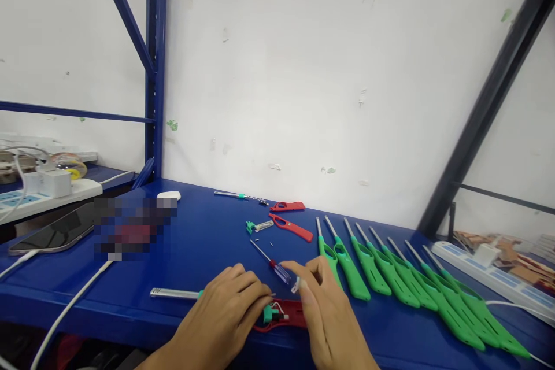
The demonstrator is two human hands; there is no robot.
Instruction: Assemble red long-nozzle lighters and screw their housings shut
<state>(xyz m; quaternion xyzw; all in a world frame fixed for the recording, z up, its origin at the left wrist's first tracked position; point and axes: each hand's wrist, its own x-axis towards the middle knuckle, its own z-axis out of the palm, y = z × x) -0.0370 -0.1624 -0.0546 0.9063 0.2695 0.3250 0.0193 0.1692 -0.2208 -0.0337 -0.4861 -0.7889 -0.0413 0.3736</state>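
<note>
In the head view, my left hand [225, 306] is closed over an opened lighter at the table's front edge. Its metal barrel [173, 293] sticks out to the left. Right of my fingers show the red half shell [295, 313], a green trigger [269, 315] and a thin white wire. My right hand [323, 306] hovers over the shell's right end, thumb and forefinger pinching a small whitish part [295, 285], mostly hidden. Just beyond lies a screwdriver [280, 272] with a clear purple handle. Several green lighters [355, 269] lie in a row to the right.
Farther back lie two red shell halves [292, 226], a loose barrel [229, 193], a small tank with a green piece [251, 227] and tiny screws [271, 244]. A phone [56, 228] and cables lie left. Power strips [498, 277] flank the table.
</note>
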